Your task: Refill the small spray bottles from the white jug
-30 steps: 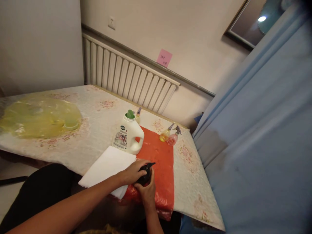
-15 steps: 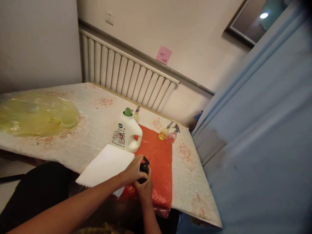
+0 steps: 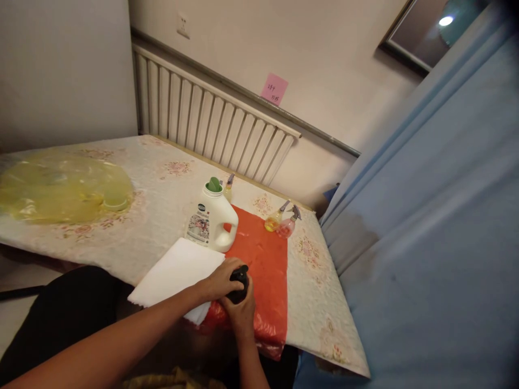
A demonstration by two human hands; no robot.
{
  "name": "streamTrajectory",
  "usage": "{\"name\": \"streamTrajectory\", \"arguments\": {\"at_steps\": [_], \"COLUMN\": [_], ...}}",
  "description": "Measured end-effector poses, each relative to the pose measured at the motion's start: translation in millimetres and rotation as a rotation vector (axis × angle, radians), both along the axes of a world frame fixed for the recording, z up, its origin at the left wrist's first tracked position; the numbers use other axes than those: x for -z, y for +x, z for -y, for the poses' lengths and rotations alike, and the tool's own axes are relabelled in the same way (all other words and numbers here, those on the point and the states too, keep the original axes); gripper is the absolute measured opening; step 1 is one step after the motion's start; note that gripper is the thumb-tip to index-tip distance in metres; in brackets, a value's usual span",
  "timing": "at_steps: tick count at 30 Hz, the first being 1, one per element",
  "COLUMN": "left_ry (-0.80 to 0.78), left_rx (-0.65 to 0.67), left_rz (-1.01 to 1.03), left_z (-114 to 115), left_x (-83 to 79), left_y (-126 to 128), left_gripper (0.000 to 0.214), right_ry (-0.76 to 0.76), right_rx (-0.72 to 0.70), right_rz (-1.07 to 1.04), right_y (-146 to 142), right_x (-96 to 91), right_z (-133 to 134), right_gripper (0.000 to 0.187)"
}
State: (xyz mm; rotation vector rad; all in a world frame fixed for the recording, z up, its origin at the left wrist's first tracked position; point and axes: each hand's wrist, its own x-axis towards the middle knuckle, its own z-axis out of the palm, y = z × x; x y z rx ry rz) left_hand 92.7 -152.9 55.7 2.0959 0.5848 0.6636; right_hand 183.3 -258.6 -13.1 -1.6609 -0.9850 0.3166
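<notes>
Both hands (image 3: pixel 233 294) clamped on black sprayer (image 3: pixel 239 281) over red sheet (image 3: pixel 263 259) at desk (image 3: pixel 162 200) edge; nozzle turned since 1 s ago.

We saw dim, warm indoor light; a lamp glared in the framed picture (image 3: pixel 430 32), beside it corners darkened, blurred.

Both bare forearms run up from the bottom edge and meet in the middle. The left hand (image 3: pixel 219 281) comes in from the lower left, arm long and slanted, fingers curled over in a closed grip, knuckles up. The right hand (image 3: pixel 242 313) sits just below and against it, wrist straight, fingers wrapped upward, thumb pressed beside the left grip.
</notes>
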Motion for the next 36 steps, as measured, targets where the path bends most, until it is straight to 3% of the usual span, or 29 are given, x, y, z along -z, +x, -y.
{"name": "streamTrajectory", "arguments": {"at_steps": [4, 9, 16, 24, 27, 32, 36], "left_ry": [-0.004, -0.104, -0.348, -0.334, -0.268, -0.216, -0.241], "left_rx": [0.051, -0.032, 0.017, 0.014, 0.002, 0.096, 0.022], "left_rz": [-0.022, 0.074, 0.233, 0.398, 0.356, 0.149, 0.260], "left_z": [-3.2, -1.1, -0.1, -2.9, -0.3, 6.6, 7.1], "left_x": [-6.8, -27.8, -65.2, -93.6, -100.5, -104.0, -108.6], "left_y": [-5.1, -1.4, -5.8, -17.1, -21.2, -25.3, -26.5], "left_gripper": [0.011, 0.019, 0.020, 0.024, 0.019, 0.011, 0.019], "right_ry": [-0.006, -0.047, -0.056, -0.023, -0.009, -0.012, -0.034], "right_rx": [-0.048, -0.018, -0.008, -0.012, -0.022, -0.034, -0.017], "right_rz": [-0.040, -0.057, -0.072, -0.078, -0.071, -0.086, -0.075], "right_y": [-0.7, -2.4, -2.5, -2.9, -2.1, -1.9, -2.4], "right_x": [-3.2, -6.2, -6.1, -9.8, -8.3, -5.8, -6.4], "right_z": [0.1, 0.6, 2.1, 1.7, 1.5, 1.8, 1.4], "right_gripper": [0.085, 0.085, 0.083, 0.083, 0.082, 0.083, 0.083]}}
